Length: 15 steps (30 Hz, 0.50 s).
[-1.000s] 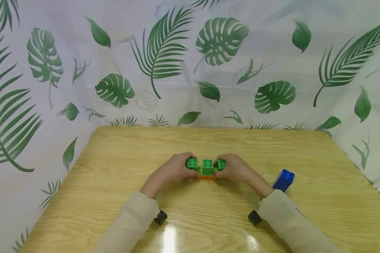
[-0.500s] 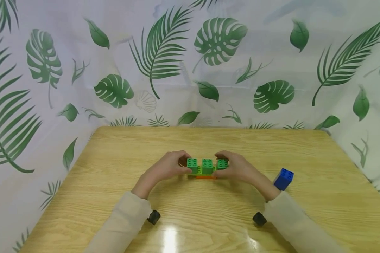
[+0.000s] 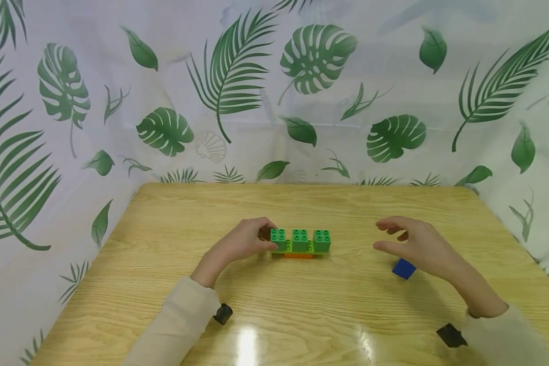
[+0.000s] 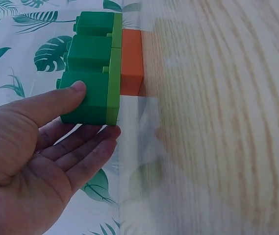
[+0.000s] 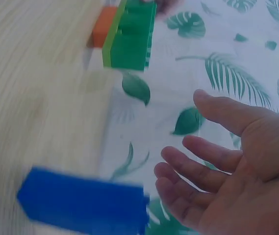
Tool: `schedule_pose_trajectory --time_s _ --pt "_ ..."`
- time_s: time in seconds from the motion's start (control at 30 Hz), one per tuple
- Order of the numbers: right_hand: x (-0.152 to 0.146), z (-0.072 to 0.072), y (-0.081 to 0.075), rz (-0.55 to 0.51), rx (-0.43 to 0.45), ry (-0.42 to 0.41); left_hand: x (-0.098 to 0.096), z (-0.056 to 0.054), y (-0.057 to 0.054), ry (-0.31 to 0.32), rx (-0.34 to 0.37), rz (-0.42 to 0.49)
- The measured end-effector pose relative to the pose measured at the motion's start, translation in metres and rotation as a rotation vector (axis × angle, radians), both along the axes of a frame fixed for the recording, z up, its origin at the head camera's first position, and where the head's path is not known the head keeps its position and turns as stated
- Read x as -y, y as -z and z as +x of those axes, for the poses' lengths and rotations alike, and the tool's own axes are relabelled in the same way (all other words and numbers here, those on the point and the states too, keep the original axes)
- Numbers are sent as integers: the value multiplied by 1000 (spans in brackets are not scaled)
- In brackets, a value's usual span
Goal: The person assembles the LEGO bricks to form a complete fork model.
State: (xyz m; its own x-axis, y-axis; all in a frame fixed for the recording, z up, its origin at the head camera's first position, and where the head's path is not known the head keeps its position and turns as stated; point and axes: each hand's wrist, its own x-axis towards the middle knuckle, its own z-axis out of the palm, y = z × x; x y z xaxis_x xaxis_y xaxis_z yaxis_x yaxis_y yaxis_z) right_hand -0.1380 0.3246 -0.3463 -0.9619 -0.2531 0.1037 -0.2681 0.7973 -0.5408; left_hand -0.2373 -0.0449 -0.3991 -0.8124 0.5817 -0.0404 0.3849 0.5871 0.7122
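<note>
1. In the left hand (image 3: 246, 239), note a light pinch: thumb against the near face of the leftmost green brick (image 3: 279, 239), with fingers behind.
2. See the right hand (image 3: 418, 246) loosely spread and gripping nothing, raised beside the blue brick (image 5: 83, 200) and apart from it, toward the table's right edge.
3. Find the row of green bricks about midway between the left and right edges of the table (image 3: 338, 295), in the far part of the visible top: spaced along a lime-green base (image 4: 114, 93), carried in turn on an orange block (image 3: 299, 255).
4. To steady the row well, seemingly the left hand's job, hold level and squeeze gently. Judging by the base reaching past the orange block at both ends, avoid pressing down on an outer brick, for fear of tipping.
5. If gripping the blue brick, seemingly upright with studs on top, take opposite side faces between thumb and fingers, leaving the studs free. Come in from above rather than sideways, to avoid toppling it.
6. Mind the dark pieces (image 3: 452, 335) at the cuffs, and the pale sleeves (image 3: 508, 335); keep both off the bricks.
7. Beyond the far edge, note the leaf-print cloth (image 3: 334, 134).
</note>
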Motion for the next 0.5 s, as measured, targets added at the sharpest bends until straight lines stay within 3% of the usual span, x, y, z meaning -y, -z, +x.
schedule_pose_trajectory --time_s 0.23,0.5 --pt "-46 13 6 76 63 49 0 0 -1 3 0 4" --pt "-65 20 20 68 121 71 0 0 -2 13 -1 4"
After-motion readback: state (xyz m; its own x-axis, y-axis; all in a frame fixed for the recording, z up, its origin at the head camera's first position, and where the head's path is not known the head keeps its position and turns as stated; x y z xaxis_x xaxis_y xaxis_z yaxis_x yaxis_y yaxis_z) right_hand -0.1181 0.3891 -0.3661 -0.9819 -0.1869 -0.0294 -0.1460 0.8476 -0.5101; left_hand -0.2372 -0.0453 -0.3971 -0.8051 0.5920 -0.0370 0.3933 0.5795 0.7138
